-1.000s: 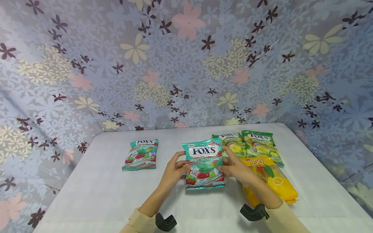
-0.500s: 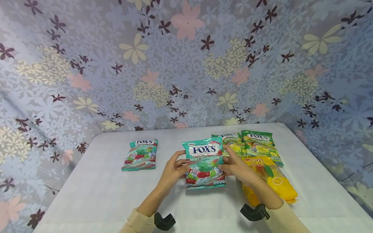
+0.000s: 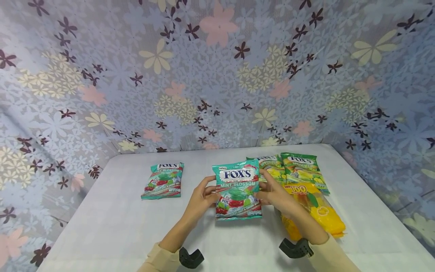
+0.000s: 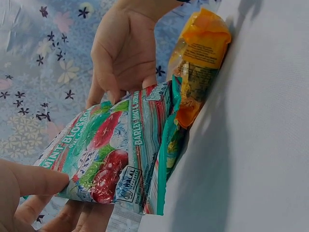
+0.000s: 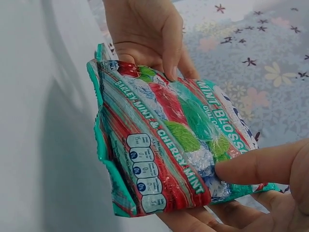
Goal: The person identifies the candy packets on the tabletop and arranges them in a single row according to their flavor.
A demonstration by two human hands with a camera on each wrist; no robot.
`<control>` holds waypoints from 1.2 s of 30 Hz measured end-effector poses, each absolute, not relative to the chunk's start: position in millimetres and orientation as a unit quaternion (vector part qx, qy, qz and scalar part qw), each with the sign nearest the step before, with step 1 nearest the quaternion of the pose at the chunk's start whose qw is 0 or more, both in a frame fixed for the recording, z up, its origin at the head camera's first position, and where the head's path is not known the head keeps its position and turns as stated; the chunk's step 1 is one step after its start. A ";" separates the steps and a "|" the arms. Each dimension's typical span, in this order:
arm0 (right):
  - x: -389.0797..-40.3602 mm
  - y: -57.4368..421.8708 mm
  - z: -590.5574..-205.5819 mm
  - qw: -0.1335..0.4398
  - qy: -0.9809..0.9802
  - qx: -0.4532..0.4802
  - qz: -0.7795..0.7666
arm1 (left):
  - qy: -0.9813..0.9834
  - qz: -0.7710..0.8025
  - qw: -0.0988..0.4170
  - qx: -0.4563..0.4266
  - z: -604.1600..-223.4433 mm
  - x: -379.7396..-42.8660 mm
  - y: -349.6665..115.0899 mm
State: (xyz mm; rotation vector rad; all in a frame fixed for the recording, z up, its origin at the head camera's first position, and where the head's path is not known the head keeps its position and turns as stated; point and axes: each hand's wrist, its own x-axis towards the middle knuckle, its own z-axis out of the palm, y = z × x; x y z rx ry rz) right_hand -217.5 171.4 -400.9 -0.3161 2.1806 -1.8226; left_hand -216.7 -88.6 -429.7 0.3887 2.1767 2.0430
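Observation:
A teal Fox's Mint Blossom candy bag (image 3: 238, 190) is held up by both hands over the middle of the table, its printed front toward the head camera. On its left edge the left hand (image 3: 202, 198) grips with the thumb in front and fingers behind. My right hand (image 3: 274, 193) pinches the opposite edge the same way. In the left wrist view the candy bag (image 4: 111, 150) is tilted, its lower seam close to the white surface. The right wrist view shows the bag (image 5: 159, 145) between both thumbs; the fingers behind it are partly hidden.
Another Mint Blossom bag (image 3: 163, 181) lies at the left on the white table (image 3: 112, 219). Two green Fox's bags (image 3: 302, 170) (image 3: 272, 166) lie at the back right. A yellow Lot 100 bag (image 3: 319, 209) lies in front of them, partly under the right forearm. Floral cloth (image 3: 217, 83) hangs behind.
Almost nothing differs. Both hands keep hold of the candy bag in nearly the same place, and the other bags lie where they were.

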 end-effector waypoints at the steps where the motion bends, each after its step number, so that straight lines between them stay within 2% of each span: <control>1: -217.5 171.5 -401.2 0.140 0.754 -0.110 -0.632 | 0.722 0.677 0.065 0.128 -429.7 -216.5 -88.4; 24: -221.3 158.9 -411.6 0.145 0.744 -0.078 -0.647 | 0.757 0.643 0.043 0.110 -430.8 -218.8 -92.5; 36: -247.2 99.0 -437.8 0.154 0.720 -0.055 -0.675 | 0.827 0.562 -0.004 0.022 -435.3 -234.7 -130.6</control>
